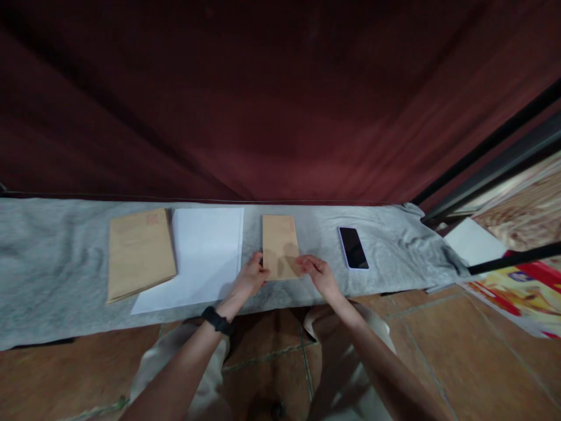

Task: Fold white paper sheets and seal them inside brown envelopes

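Observation:
A small brown envelope (279, 242) lies on the grey cloth (52, 263) in front of me. My left hand (252, 276), with a black watch on its wrist, pinches the envelope's near left corner. My right hand (316, 271) has its fingers closed on the near right corner. Left of it lies a stack of white paper (201, 251), and further left a pile of larger brown envelopes (138, 251).
A black phone (353, 247) lies face up on the cloth to the right. A dark red curtain (263, 99) hangs behind. White sheets (473, 241) and colourful printed paper (521, 289) lie on the tiled floor at the right, past black bars (491, 161).

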Available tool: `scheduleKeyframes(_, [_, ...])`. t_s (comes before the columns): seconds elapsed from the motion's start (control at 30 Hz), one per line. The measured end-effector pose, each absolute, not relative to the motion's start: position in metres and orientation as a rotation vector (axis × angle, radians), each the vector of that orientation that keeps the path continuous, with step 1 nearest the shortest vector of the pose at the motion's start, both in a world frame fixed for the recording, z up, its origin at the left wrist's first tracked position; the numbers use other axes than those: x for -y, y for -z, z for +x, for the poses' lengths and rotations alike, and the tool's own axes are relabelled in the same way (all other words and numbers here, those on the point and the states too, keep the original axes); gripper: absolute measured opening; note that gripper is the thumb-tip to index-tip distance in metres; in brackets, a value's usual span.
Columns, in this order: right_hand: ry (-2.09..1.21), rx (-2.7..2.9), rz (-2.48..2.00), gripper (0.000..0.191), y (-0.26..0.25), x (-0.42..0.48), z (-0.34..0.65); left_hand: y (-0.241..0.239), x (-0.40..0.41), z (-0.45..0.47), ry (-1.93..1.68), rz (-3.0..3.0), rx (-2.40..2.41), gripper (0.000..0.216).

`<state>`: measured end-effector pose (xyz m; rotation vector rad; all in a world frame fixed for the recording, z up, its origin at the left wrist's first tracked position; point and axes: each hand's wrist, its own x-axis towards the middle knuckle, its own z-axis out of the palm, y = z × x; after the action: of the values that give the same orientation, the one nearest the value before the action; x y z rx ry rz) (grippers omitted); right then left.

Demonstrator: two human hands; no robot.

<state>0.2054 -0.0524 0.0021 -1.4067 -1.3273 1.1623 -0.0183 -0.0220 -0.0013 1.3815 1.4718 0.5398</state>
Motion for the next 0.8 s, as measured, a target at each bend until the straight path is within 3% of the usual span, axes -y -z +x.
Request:
scheduleKeyframes(0.1, [-0.806, 1.648, -1.407, 0.044, -0.005, 0.037, 0.209, -0.008, 0.025, -0.019, -0.414, 1.617, -1.640, 0.045])
scheduleKeyframes(0.27, [-0.657, 2.283, -1.122, 0.052, -0.002, 0.023, 0.198, -0.016, 0.044, -0.010, -0.317, 2.127, -1.867, 0.035])
scheduleKeyframes(0.37, [-0.583, 2.458, -1.080, 0.052, 0.005, 0.011, 0.197, -0.008, 0.058, 0.000, -0.377, 2.442, -1.669, 0.031])
scheduleKeyframes(0.53, [-0.569, 2.647, -1.004, 0.049, 0.012, -0.019, 0.203, 0.014, 0.076, 0.012, -0.450, 2.687, -1.185, 0.053])
scheduleKeyframes(0.8, [-0.423, 2.785, -0.939, 0.051, 0.022, -0.062, 0.189, 0.027, 0.073, 0.008, -0.371, 2.699, -1.086, 0.070])
